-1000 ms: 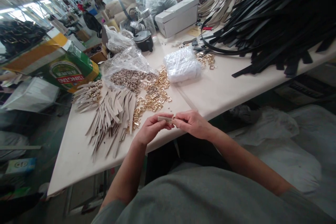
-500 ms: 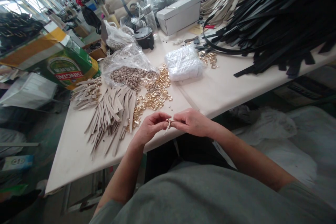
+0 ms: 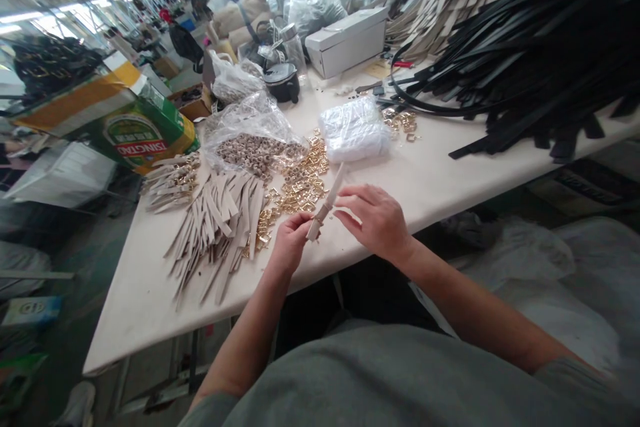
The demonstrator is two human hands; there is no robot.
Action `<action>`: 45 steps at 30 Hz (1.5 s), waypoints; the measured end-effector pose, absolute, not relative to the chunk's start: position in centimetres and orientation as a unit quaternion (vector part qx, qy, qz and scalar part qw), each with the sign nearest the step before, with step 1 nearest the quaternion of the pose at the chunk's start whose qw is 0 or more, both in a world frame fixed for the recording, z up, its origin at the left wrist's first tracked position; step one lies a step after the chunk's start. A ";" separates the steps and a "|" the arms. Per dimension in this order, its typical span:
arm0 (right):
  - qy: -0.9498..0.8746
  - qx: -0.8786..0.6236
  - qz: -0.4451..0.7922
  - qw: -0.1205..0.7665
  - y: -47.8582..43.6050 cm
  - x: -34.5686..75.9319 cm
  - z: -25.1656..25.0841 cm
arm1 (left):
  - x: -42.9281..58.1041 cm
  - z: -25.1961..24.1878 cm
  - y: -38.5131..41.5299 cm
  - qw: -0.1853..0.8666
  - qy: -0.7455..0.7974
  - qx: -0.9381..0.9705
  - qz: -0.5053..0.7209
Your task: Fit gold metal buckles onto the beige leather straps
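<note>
Near the table's front edge my left hand (image 3: 294, 239) pinches a beige strap (image 3: 330, 201) with a small gold buckle (image 3: 319, 219) on its lower part. The strap points up and away, tilted to the right. Just right of it my right hand (image 3: 373, 219) is apart from the strap, fingers spread. Beyond my left hand lies a heap of gold buckles (image 3: 300, 190). A pile of loose beige straps (image 3: 215, 220) is to the left. Small beige loops (image 3: 250, 152) spill from a clear plastic bag (image 3: 245, 117) behind them.
A white plastic-wrapped packet (image 3: 354, 130) lies mid-table, with a white box (image 3: 346, 41) and a black pot (image 3: 281, 82) farther back. Black straps (image 3: 525, 60) cover the right side. A green carton (image 3: 135, 130) stands at the left, beside buckled straps (image 3: 173, 180).
Both hands were together on the strap. My right hand has let go and moved right and up, opening its fingers. The strap now points up in my left hand.
</note>
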State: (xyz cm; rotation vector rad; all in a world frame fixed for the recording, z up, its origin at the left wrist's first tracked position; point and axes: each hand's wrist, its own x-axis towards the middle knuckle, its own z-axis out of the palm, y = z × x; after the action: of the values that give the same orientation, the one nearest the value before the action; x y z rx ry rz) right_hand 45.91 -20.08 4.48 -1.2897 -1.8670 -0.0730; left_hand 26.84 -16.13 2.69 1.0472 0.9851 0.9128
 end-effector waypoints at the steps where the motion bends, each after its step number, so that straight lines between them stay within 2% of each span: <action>1: -0.732 -0.520 -0.016 0.441 -20.3 45.7 4.1 | 27.3 2.6 -16.3 0.671 0.432 0.429 0.422; 9: -0.616 -0.509 0.280 0.532 -21.0 44.1 1.1 | 30.1 2.4 -18.0 0.736 0.387 0.328 0.447; 13: -0.509 -0.493 0.413 0.572 -20.8 43.5 1.4 | 30.5 1.2 -18.0 0.729 0.383 0.334 0.459; 16: -0.452 -0.493 0.466 0.579 -20.6 42.8 1.8 | 30.7 0.4 -18.0 0.710 0.393 0.342 0.473; 20: -0.436 -0.502 0.457 0.591 -20.0 42.6 1.8 | 30.7 0.3 -18.3 0.682 0.413 0.392 0.459; 25: -0.461 -0.532 0.378 0.601 -19.0 44.2 0.6 | 28.1 1.9 -15.6 0.627 0.432 0.521 0.386; 28: -0.444 -0.539 0.370 0.613 -18.5 45.2 -0.6 | 25.6 2.8 -11.0 0.518 0.469 0.594 0.399; 30: -0.431 -0.538 0.385 0.614 -18.4 45.4 -1.2 | 24.3 3.3 -7.7 0.409 0.507 0.655 0.383; 33: -0.451 -0.542 0.387 0.594 -18.5 45.4 -1.6 | 23.7 3.6 -3.8 0.250 0.555 0.737 0.292; 36: -0.468 -0.543 0.383 0.582 -18.8 45.2 -1.5 | 24.2 3.4 -1.9 0.161 0.585 0.775 0.177; 42: -0.486 -0.544 0.371 0.575 -19.0 45.3 -1.0 | 24.9 3.0 -0.9 0.126 0.601 0.776 0.145; 44: -0.484 -0.551 0.366 0.573 -19.0 45.3 -0.9 | 24.7 3.1 -1.4 0.148 0.600 0.762 0.194; 45: -0.482 -0.555 0.363 0.572 -19.0 45.3 -0.8 | 24.6 3.2 -2.0 0.191 0.595 0.743 0.241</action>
State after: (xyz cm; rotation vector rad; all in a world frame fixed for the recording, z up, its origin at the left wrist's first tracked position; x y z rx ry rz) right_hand 45.27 -19.05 -0.80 -1.3023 -1.1305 0.8518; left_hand 24.60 -1.99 3.19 2.0868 1.6716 0.6767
